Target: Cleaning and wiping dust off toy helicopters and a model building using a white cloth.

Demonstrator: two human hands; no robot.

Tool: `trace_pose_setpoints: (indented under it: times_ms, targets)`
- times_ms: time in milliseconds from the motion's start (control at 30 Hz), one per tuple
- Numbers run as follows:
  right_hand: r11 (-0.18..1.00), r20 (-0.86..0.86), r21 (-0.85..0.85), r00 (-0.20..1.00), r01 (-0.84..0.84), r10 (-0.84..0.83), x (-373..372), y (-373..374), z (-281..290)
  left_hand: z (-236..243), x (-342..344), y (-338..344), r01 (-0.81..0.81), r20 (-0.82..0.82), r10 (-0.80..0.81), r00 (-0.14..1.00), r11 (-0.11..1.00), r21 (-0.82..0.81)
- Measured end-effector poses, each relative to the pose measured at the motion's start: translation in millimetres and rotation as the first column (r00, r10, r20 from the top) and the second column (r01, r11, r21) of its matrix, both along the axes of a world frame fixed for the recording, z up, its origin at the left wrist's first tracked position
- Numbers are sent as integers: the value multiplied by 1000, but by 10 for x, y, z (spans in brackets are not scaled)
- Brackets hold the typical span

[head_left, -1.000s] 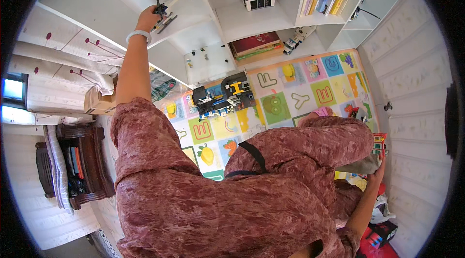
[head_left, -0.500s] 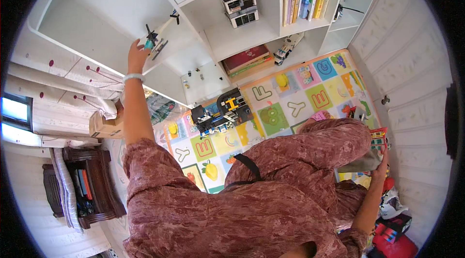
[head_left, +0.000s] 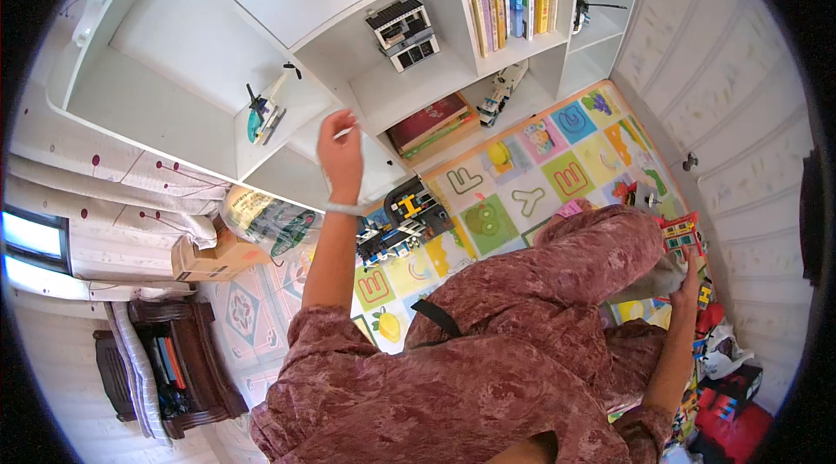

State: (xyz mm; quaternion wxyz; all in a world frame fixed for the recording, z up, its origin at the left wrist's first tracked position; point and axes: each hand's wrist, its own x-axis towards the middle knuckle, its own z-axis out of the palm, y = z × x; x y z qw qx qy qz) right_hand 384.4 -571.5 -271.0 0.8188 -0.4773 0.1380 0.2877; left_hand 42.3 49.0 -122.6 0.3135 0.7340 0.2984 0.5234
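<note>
Within the white shelf unit (head_left: 135, 85), each compartment has its own contents: at left, a toy helicopter (head_left: 254, 126) with a teal body; at centre, a white-and-black toy building (head_left: 403, 36); to its right, a row of upright books (head_left: 515, 7). The low compartment beneath holds flat, stacked volumes (head_left: 428, 123) and, near them, a white toy vehicle (head_left: 502, 91). The person's left hand (head_left: 340, 158) is raised before the unit, well apart from the helicopter, fingers loosely curled around nothing. From where I stand, the right hand (head_left: 687, 284) lies beside a red-framed toy (head_left: 679, 233); whether it grips anything, I cannot tell.
</note>
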Motion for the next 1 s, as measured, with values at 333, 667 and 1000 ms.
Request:
trace_pose_setpoints:
  times_ms: [333,667,1000]
  targets:
    - [997,-42,-64,998,52,-55,-33,41,40,-692,1264,1247,-162,-267,89,960,951,-265]
    - [993,-30,-76,996,86,-88,-25,0,-158,-568,1864,1959,-293,-291,205,935,907,-303]
    - [974,32,-125,982,187,-184,-55,-186,-208,-1281,2522,2331,-174,-253,47,966,843,-509]
